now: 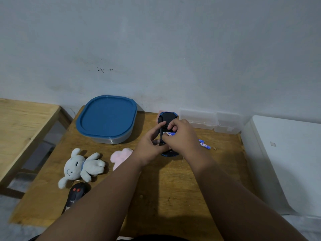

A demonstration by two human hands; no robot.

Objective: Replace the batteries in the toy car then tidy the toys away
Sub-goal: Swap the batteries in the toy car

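Observation:
The blue toy car (167, 117) lies upside down on the wooden table (173, 185), black underside up. My left hand (150, 143) grips its left side. My right hand (180, 134) presses a blue and white battery (171, 134) at the open battery bay with its fingertips. Two more blue batteries (204, 144) lie on the table just right of the car. A white plush toy (81, 166) and a pink plush toy (120, 156) lie to the left. A black remote control (75, 195) with red buttons rests near the front left.
A clear container with a blue lid (106, 117) stands at the back left of the table. Two small clear plastic boxes (211, 121) sit against the wall at the back right. A white unit (286, 160) stands to the right, a second wooden table (22, 129) to the left.

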